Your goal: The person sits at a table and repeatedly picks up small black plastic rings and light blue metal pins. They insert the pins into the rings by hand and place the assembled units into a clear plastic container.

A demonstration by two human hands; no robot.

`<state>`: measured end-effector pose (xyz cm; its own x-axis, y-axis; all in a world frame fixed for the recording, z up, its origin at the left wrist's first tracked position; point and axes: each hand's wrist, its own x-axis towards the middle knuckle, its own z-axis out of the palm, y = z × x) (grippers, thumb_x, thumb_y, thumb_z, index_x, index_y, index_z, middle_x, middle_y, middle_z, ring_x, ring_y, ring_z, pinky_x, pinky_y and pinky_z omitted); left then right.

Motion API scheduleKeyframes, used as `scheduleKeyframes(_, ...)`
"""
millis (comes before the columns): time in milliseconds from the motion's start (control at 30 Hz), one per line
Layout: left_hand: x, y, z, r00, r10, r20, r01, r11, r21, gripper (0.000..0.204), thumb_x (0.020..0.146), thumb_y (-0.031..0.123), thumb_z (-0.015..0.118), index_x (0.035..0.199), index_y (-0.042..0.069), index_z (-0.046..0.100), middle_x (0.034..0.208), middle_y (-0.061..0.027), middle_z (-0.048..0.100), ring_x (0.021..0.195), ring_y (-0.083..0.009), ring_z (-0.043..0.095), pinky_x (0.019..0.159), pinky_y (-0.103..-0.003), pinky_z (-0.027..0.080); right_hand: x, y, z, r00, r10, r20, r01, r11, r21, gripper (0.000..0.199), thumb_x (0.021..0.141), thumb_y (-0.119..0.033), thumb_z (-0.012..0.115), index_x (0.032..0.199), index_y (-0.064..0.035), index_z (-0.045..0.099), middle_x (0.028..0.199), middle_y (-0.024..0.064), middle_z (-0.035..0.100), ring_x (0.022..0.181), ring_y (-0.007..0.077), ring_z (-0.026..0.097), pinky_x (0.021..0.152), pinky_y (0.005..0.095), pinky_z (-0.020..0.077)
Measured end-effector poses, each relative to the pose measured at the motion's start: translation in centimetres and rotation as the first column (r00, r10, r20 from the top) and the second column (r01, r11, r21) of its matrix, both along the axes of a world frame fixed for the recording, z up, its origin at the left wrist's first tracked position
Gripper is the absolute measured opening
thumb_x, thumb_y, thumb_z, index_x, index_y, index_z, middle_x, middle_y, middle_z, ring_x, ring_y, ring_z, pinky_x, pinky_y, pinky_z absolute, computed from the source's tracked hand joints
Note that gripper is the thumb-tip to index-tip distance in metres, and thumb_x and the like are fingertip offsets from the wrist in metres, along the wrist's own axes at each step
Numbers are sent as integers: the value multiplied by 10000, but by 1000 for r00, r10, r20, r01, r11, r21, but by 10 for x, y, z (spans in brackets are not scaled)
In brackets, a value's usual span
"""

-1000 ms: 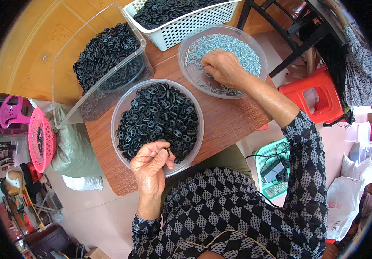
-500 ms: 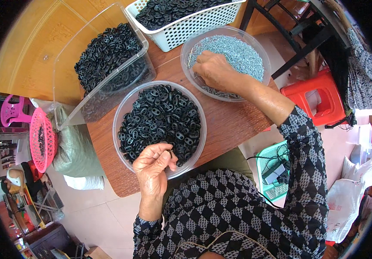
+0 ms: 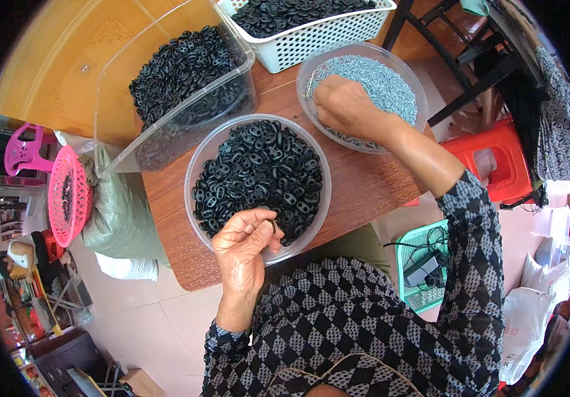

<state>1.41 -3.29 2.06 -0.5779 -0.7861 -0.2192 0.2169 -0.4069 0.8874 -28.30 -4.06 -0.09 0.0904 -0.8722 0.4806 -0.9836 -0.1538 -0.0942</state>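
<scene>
My left hand [image 3: 242, 250] is closed in a pinch at the near rim of a round clear tub [image 3: 190, 178]. Between thumb and forefinger sits a small black two-hole piece, mostly covered by the fingers. Loose black two-hole pieces [image 3: 258, 165] of the same sort fill that tub. Farther right, my right hand [image 3: 343, 102] dips into a second round clear tub [image 3: 424, 109] full of small silvery screws [image 3: 384, 83]. Its fingers are curled together against the screws. Whatever lies between those fingertips is hidden.
Both tubs stand on a brown wooden table [image 3: 358, 192]. Behind them are a clear rectangular bin [image 3: 255, 86] and a white perforated basket [image 3: 325, 36], both holding black pieces. A red stool [image 3: 510, 162] and a green basket [image 3: 404, 264] with cables stand at the right.
The whole view has shifted, so the table and tubs appear a little farther right and higher. My left hand keeps its pinch over the black pieces; my right hand stays among the screws.
</scene>
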Motion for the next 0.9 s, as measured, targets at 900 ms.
scheduleKeyframes(900, -2, -17, 0, 986, -151, -64, 163, 948, 272, 134, 802, 71, 648, 849, -52, 623, 686, -90, 615, 549, -127, 570, 478, -223, 448, 133, 57, 32, 745, 295, 598, -294, 950, -103, 50, 720, -3, 596, 743, -22, 556, 707, 94, 519, 693, 273, 515, 591, 379, 424)
